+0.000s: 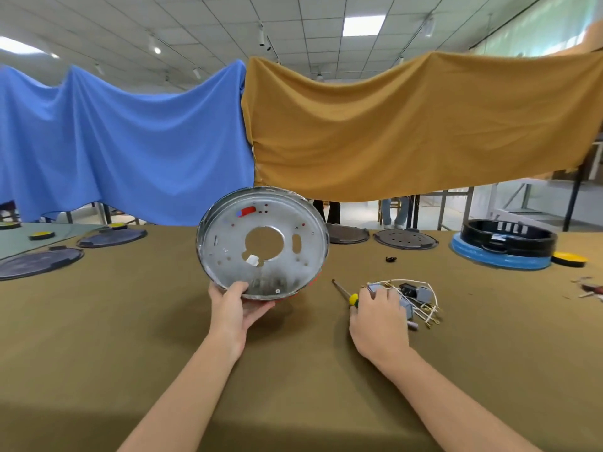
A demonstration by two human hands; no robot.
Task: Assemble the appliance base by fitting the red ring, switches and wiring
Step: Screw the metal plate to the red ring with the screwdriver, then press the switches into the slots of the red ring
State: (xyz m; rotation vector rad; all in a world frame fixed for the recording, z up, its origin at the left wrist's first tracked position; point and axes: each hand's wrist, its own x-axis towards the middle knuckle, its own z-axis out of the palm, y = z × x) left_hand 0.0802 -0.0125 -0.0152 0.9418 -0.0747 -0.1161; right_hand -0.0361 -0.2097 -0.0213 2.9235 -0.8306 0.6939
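The left hand grasps the near rim of the round, shiny metal appliance base, thumb on its inner face, holding it tilted up on edge above the olive-brown cloth-covered table. A sliver of what may be the red ring shows behind its lower right rim. The right hand rests with fingers spread and relaxed on the bundle of white wiring and grey block switches, touching the yellow-handled screwdriver just beside it.

Left hand grips the tilted metal base by its lower rim, red ring peeking underneath; right hand rests on the wiring bundle beside the screwdriver.
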